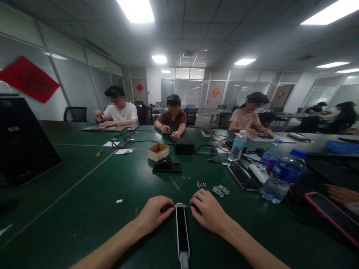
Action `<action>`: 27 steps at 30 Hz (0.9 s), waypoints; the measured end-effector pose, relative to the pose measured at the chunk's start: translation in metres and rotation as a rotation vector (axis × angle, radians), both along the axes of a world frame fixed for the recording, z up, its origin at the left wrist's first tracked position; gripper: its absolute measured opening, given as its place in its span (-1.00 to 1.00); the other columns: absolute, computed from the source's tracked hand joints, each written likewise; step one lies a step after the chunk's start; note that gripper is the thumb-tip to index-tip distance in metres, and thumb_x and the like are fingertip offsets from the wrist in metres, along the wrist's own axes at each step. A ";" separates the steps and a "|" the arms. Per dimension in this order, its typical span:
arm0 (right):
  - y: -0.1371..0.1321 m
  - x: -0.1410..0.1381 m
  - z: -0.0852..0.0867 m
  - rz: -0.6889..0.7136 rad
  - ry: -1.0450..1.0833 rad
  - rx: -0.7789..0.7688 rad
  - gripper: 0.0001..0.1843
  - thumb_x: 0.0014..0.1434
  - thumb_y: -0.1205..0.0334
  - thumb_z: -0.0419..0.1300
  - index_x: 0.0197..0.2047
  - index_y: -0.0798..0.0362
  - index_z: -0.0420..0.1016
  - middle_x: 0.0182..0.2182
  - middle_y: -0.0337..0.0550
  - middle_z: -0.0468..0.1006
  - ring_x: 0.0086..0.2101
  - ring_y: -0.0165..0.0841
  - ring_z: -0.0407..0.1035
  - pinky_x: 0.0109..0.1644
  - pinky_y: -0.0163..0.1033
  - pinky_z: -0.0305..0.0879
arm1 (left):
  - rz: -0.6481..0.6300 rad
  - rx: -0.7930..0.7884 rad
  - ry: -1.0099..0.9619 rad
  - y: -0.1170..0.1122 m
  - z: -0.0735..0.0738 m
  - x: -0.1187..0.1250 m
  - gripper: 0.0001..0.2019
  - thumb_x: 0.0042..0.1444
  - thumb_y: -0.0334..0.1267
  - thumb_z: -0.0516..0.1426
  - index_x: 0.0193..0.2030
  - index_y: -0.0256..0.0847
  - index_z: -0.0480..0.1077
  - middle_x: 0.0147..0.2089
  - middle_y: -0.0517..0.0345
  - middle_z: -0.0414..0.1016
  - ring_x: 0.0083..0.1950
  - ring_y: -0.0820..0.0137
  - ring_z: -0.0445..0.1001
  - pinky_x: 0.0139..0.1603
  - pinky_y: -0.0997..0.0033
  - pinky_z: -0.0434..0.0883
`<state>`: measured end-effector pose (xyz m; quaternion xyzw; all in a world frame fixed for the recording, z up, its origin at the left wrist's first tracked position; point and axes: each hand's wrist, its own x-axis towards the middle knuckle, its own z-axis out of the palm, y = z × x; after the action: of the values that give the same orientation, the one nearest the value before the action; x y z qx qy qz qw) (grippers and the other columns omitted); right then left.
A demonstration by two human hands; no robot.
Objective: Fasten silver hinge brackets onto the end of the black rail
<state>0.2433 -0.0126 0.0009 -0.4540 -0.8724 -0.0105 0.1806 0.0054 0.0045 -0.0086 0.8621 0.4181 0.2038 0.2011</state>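
A long narrow bar with a white frame and a black face (182, 229) lies on the green table, pointing away from me. Across its far end runs a thin metal rod (186, 206), sticking out on both sides. My left hand (155, 213) closes thumb and forefinger around the rod's left end. At the opposite end, my right hand (209, 211) has its fingers bent in a pinch; the exact contact is too small to make out. Just beyond my right hand sit several small metal rings or nuts (201, 184) and a little pile of grey metal pieces (221, 190).
A black stand (167, 165), an open carton (158, 152) and a black box (184, 146) stand ahead. To the right are a phone (243, 178), water bottles (284, 175) and a pink-edged phone (333, 215), near another person's hand (342, 193). Several people work across the table.
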 end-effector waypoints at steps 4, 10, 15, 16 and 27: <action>0.006 0.004 -0.003 -0.027 -0.005 0.029 -0.86 0.17 0.40 0.12 -0.25 0.08 0.50 -0.26 -0.10 0.51 -0.21 -0.27 0.33 -0.15 -0.19 0.28 | 0.005 0.006 0.001 0.000 0.000 0.001 -0.85 0.22 -0.29 0.09 -0.15 -0.16 0.47 -0.19 0.18 0.55 -0.21 0.37 0.47 -0.16 0.44 0.38; 0.025 0.031 -0.008 -0.122 0.020 0.058 -0.85 0.21 0.37 0.08 -0.25 0.07 0.48 -0.27 -0.10 0.50 -0.22 -0.28 0.34 -0.16 -0.18 0.30 | -0.002 -0.016 -0.009 0.003 -0.005 -0.002 -0.85 0.24 -0.26 0.09 -0.11 -0.14 0.47 -0.14 0.19 0.53 -0.18 0.38 0.47 -0.14 0.45 0.37; 0.039 0.060 -0.008 -0.276 0.033 0.038 -0.83 0.23 0.33 0.07 -0.19 0.09 0.48 -0.21 -0.06 0.50 -0.19 -0.25 0.35 -0.14 -0.14 0.32 | -0.009 -0.026 -0.018 0.004 -0.007 -0.003 -0.83 0.25 -0.26 0.08 -0.07 -0.13 0.46 -0.12 0.20 0.52 -0.16 0.38 0.46 -0.13 0.44 0.37; 0.041 0.063 -0.009 -0.293 0.033 0.035 -0.83 0.23 0.33 0.07 -0.17 0.09 0.48 -0.20 -0.06 0.50 -0.18 -0.24 0.36 -0.14 -0.14 0.32 | -0.007 -0.024 -0.018 0.004 -0.007 -0.003 -0.82 0.25 -0.26 0.08 -0.08 -0.13 0.46 -0.12 0.20 0.52 -0.17 0.38 0.46 -0.13 0.44 0.37; 0.051 0.055 -0.007 -0.269 -0.083 -0.017 -0.69 0.28 0.38 -0.01 0.02 0.11 0.45 -0.09 0.01 0.48 -0.10 -0.23 0.33 -0.04 -0.11 0.26 | 0.016 -0.031 -0.008 0.001 0.003 0.001 -0.82 0.22 -0.28 0.09 -0.10 -0.20 0.47 -0.16 0.16 0.52 -0.21 0.38 0.46 -0.16 0.44 0.37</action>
<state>0.2982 0.0383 -0.0064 -0.5675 -0.8105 -0.0461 0.1375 0.0067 0.0057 -0.0054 0.8545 0.4274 0.2024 0.2147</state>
